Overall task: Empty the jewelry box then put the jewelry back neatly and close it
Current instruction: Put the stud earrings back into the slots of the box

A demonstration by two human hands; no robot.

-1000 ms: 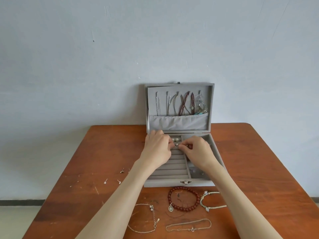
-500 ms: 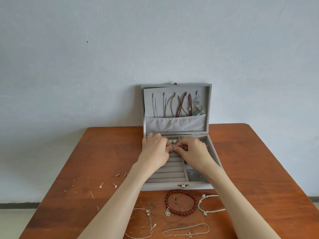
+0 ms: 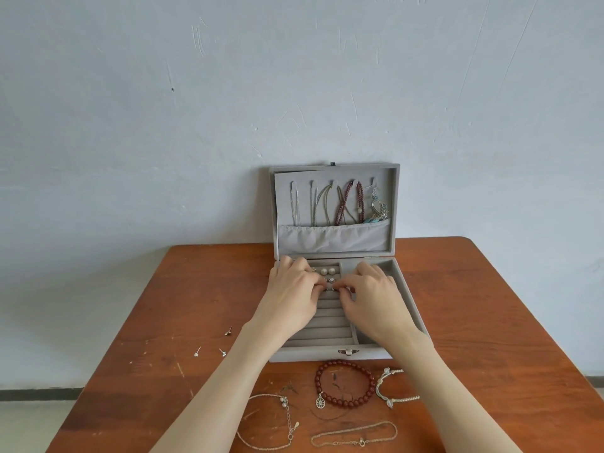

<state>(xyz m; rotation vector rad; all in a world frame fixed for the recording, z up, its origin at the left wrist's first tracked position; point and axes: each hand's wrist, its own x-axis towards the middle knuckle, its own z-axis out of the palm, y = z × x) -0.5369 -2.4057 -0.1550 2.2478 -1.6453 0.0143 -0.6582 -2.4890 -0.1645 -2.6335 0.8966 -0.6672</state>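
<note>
Item: small ring (image 3: 330, 290), between my fingertips in the jewelry box (image 3: 330, 353) ring rolls. Left hand (image 3: 294, 294) and right hand (image 3: 372, 294) both pinching it. I judge it light, hard, slippery; grip the band's sides.

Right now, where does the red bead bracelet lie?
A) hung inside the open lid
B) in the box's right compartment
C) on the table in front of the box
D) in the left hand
C: the red bead bracelet lies flat on the table just in front of the jewelry box, while both hands work at the ring rolls inside.
</note>
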